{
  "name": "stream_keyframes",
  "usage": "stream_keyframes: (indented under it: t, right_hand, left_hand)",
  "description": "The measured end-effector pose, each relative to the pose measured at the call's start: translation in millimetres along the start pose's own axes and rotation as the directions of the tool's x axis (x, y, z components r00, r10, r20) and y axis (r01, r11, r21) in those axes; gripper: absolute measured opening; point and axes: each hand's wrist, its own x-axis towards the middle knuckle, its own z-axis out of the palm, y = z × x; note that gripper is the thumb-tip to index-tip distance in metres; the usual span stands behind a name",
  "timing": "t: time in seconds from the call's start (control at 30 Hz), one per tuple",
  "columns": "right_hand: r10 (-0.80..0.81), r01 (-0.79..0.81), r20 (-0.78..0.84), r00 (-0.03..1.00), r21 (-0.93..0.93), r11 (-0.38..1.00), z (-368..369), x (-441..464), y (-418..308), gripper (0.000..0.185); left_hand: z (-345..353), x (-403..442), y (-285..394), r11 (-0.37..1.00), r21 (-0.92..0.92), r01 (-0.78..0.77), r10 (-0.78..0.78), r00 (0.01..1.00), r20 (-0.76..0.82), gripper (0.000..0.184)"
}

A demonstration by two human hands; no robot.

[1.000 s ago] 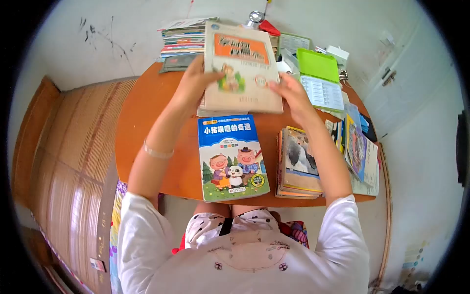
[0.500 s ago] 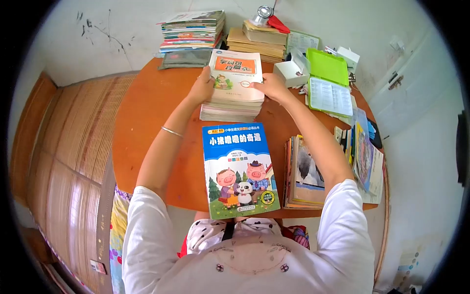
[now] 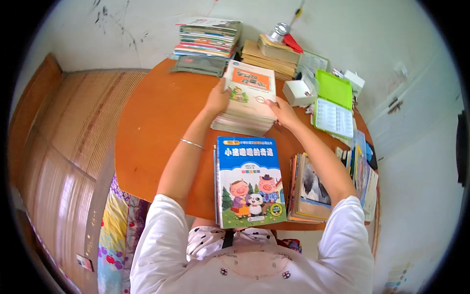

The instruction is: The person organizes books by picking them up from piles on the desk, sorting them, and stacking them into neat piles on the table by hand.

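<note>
A stack of books (image 3: 252, 102), topped by a white cover with an orange title panel, stands near the middle of the table. My left hand (image 3: 219, 99) is closed along the stack's left side near the top. On its right side, my right hand (image 3: 284, 112) grips the upper edge, with the thumb on the top cover. Most of the fingers are hidden by the books. Closer to me lies a blue and green picture book (image 3: 250, 183) with cartoon pigs and a panda, on top of other books at the table's front edge.
Behind stand a tall pile of thin books (image 3: 208, 39) and brown-edged books (image 3: 269, 59) under a silver object (image 3: 281, 30). To the right are a white box (image 3: 297, 94), an open green case (image 3: 334, 100) and more books (image 3: 313, 188) on the orange-brown table (image 3: 152, 132).
The whole view has shifted, so everything appears a little lower and further right. Both hands keep their hold on the stack, which shows no clear movement on the table.
</note>
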Motion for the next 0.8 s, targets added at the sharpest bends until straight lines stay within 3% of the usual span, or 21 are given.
stream_keyframes:
  t: [0.1,0.17,0.27,0.37,0.47,0.5,0.57,0.8]
  right_hand:
    - [0.064,-0.067,0.055,0.996,0.056,0.996,-3.0,-4.5,-11.2,0.041]
    - [0.082,-0.088,0.078,0.994,0.073,0.993,-3.3,-6.7,-16.6,0.040]
    - [0.119,-0.123,0.065,0.991,0.068,0.990,-1.9,-8.7,-21.8,0.040]
    - [0.165,-0.166,0.028,0.986,0.063,0.984,-0.1,-12.0,-27.5,0.040]
    - [0.183,-0.185,0.040,0.982,0.058,0.981,-1.4,-10.6,-23.6,0.042]
    - [0.189,-0.191,0.038,0.981,0.054,0.980,-1.1,-10.7,-23.7,0.042]
    - [0.185,-0.185,0.013,0.983,0.025,0.982,-0.4,-11.1,-24.6,0.043]
    - [0.165,-0.165,-0.001,0.986,0.043,0.985,-0.1,-13.5,-25.8,0.041]
  left_hand:
    - [-1.8,-15.8,39.9,0.998,0.035,0.055,-0.054,0.998,-0.020,0.055]
    - [4.4,-16.9,35.6,0.996,-0.064,0.054,-0.056,0.998,-0.041,0.056]
    - [7.4,-23.7,45.6,1.000,-0.026,-0.012,0.009,0.992,-0.125,0.055]
    - [2.8,-26.9,60.9,0.999,0.041,0.003,0.001,0.995,-0.096,0.052]
    - [-8.6,-25.6,74.9,0.993,0.004,0.117,-0.117,0.991,0.068,0.050]
    - [-3.2,-24.8,70.2,0.993,-0.002,0.120,-0.119,0.990,0.072,0.050]
    - [7.4,-24.8,61.4,0.999,0.036,-0.016,0.019,0.995,-0.096,0.054]
    - [-0.7,-24.4,70.6,0.996,0.007,0.083,-0.084,0.996,0.029,0.057]
